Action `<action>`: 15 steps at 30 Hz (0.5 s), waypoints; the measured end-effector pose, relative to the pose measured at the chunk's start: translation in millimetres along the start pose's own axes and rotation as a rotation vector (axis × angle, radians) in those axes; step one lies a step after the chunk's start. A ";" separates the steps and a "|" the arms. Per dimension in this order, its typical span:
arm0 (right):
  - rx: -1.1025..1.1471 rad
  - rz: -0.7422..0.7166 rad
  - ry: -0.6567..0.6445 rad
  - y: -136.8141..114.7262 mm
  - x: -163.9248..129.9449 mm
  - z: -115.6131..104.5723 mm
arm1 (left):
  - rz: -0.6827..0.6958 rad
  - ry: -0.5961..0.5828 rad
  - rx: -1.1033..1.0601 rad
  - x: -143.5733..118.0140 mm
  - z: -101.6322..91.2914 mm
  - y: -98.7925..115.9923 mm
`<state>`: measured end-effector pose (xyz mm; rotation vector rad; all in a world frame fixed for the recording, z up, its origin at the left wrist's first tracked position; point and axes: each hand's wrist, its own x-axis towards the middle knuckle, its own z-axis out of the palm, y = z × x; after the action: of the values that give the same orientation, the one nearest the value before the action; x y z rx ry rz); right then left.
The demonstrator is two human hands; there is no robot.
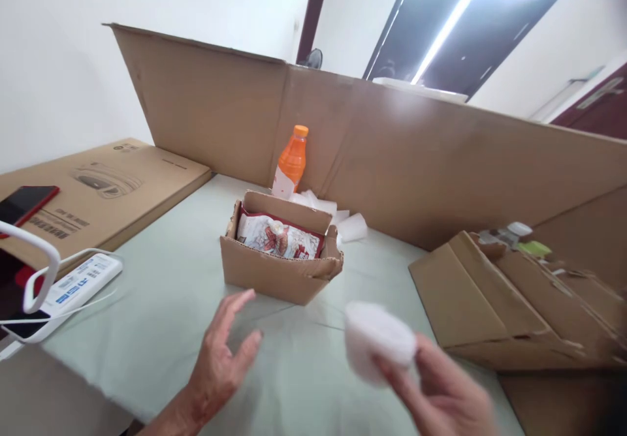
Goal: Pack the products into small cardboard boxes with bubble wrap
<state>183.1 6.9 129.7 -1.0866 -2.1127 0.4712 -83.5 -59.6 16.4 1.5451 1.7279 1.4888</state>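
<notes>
My right hand grips a roll of white, translucent wrap, foam or bubble wrap, I cannot tell which; both are slightly blurred. Thumb and fingers pinch its right side above the table. Fingers apart and holding nothing, my left hand hovers just in front of a small open cardboard box. Inside that box lies a red and white printed food packet with peanuts pictured on it. Similar white rolls lie behind the box, partly hidden by it.
An orange drink bottle stands behind the box, against a tall cardboard screen. At right, a cardboard holder contains a clear bottle. On the left are a flat carton, a phone and a white power strip with cables.
</notes>
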 end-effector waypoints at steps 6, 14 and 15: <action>-0.287 -0.396 0.047 -48.8 148.0 7.4 | 0.058 0.198 0.210 23.0 -1.0 -36.7; -0.728 -0.254 -0.710 -31.0 222.4 104.0 | 0.230 0.117 0.280 6.9 17.6 -66.5; -0.758 -0.268 -0.755 -28.6 222.4 111.4 | 0.218 0.116 0.272 5.3 20.4 -68.6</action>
<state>-2.8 171.1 164.1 -1.0749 -3.2073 -0.1121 -100.9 -34.3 -48.5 1.8695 1.9478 1.5211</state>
